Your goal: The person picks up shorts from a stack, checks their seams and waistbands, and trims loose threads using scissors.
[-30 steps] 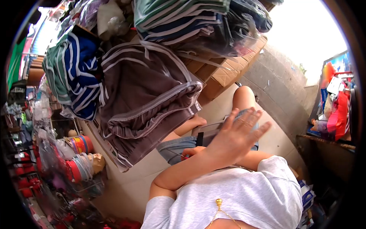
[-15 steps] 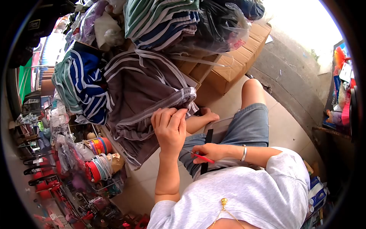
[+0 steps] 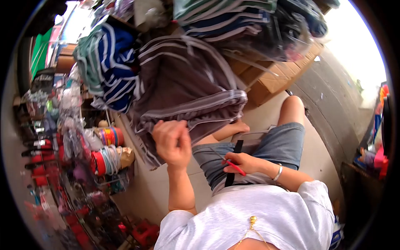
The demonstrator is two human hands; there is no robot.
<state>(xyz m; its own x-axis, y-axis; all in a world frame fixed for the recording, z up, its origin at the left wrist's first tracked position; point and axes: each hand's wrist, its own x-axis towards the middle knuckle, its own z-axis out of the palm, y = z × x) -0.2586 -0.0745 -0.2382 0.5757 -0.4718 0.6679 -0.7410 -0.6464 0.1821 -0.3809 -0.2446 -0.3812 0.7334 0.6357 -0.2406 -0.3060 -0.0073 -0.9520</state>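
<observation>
Brown trousers [image 3: 183, 79] with white side stripes and a gathered waistband lie spread over the pile before me. My left hand [image 3: 171, 143] is at their near edge, fingers curled in on the fabric; motion blurs it a little and its fingertips are partly hidden. Low over my lap, my right hand [image 3: 243, 163] holds red-handled scissors [image 3: 236, 168], their thin metal blades pointing up and to the left, apart from the trousers.
Stacked striped garments [image 3: 225, 21] sit at the back, beside a cardboard box [image 3: 279, 81]. Blue and green striped garments [image 3: 114, 62] lie left of the trousers. Spools of cord [image 3: 109, 160] and packaged goods crowd the left side. Concrete steps [image 3: 337, 83] rise at the right.
My left hand has moved leftward along the edge of the trousers, away from the waistband's right end. The right hand keeps the scissors over my lap. The whole view has shifted.
</observation>
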